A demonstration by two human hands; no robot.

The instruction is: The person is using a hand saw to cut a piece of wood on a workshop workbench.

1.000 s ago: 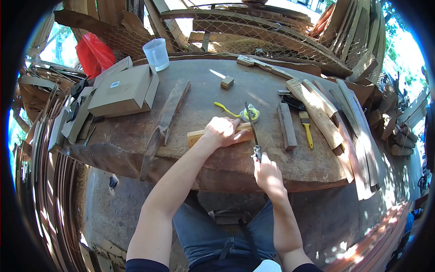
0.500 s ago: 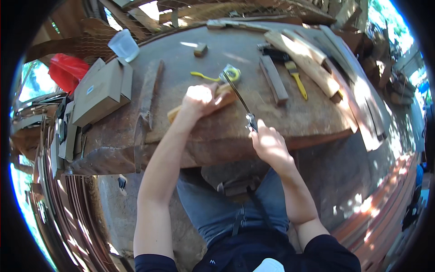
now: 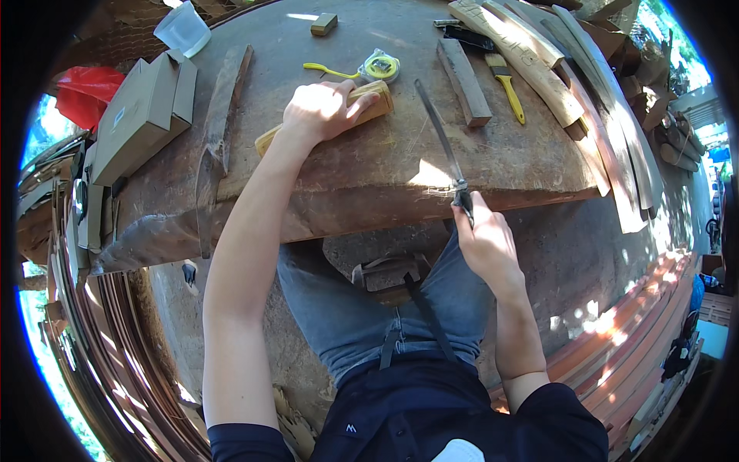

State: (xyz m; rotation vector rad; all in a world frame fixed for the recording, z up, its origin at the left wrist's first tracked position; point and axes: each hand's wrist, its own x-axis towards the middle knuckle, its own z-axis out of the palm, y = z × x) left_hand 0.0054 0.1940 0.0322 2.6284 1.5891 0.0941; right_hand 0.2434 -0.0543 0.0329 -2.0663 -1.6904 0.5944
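Note:
My left hand (image 3: pixel 317 113) is closed over a light wooden block (image 3: pixel 373 110), pressing it against the workbench; its fingers hide the block's middle. In my right hand (image 3: pixel 490 240) is what looks like a hacksaw (image 3: pixel 436 123), seen nearly edge-on. Its dark handle is in my fist, and the long narrow metal part points away over the bench, to the right of the block and apart from it. Just beyond the block lie a yellow tape measure (image 3: pixel 380 66) in clear wrapping and a yellow-handled tool (image 3: pixel 327 71), partly overlapped by the tape.
A grey-brown wooden bar (image 3: pixel 464 83) and a yellow-handled paintbrush (image 3: pixel 506 88) lie on the right of the workbench (image 3: pixel 354 165). Long boards (image 3: pixel 531 65) run along its right edge. A cardboard box (image 3: pixel 142 115), a red bag (image 3: pixel 86 92) and a translucent tub (image 3: pixel 183 31) stand left.
The hacksaw has come away from the block, moving right and nearer to me with my right hand. My left hand stays on the block. The whole view has shifted slightly.

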